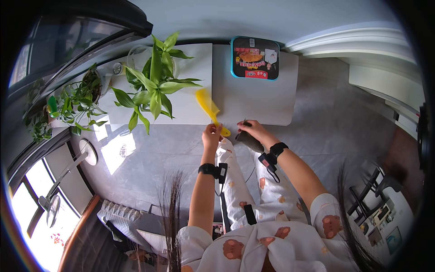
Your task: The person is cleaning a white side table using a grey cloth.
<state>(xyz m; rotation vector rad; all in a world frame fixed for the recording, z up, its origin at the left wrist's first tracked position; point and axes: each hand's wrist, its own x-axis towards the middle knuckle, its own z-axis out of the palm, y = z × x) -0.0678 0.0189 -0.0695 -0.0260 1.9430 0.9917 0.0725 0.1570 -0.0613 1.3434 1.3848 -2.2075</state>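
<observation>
My left hand grips the lower end of a yellow handled brush, its bristle side turned to the right. The brush is slightly blurred, and its head reaches over the edge of the low cabinet. To the right, my right hand pinches a dark grey fabric article that hangs over my legs; its exact kind cannot be told. Brush and fabric are apart. Both wrists wear black straps with small devices.
A rectangular container with a printed lid stands on the cabinet's right part. Leafy potted plants fill its left part below a television. A standing fan is at the left, and a white staircase-like structure at the right.
</observation>
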